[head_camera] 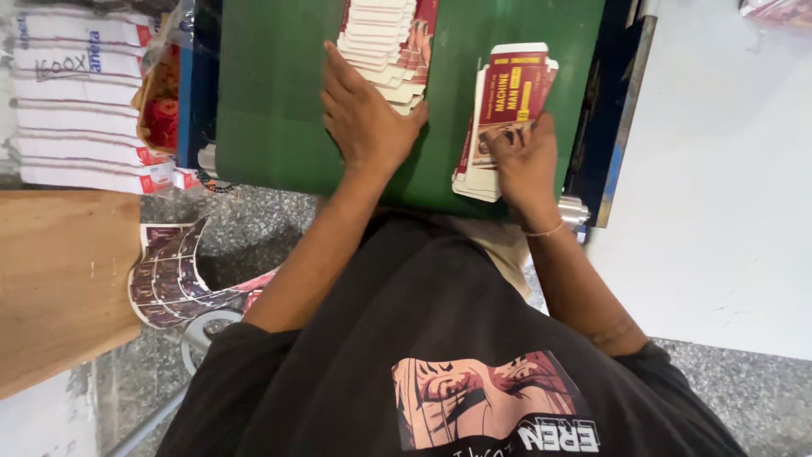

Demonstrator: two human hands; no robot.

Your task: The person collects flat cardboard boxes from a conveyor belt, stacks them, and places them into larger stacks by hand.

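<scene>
My left hand lies flat on the green belt, fingers together, its edge against a shingled row of flat red-and-white carton blanks. To the right, my right hand presses down on a separate small stack of flat red and yellow carton blanks, fingers curled on its near end. A thin band circles my right wrist.
Bundles of white flat cartons are stacked at the left beyond a wooden board. Printed sheets lie curled on the speckled floor. A blue machine frame borders the belt on the right, with a white surface past it.
</scene>
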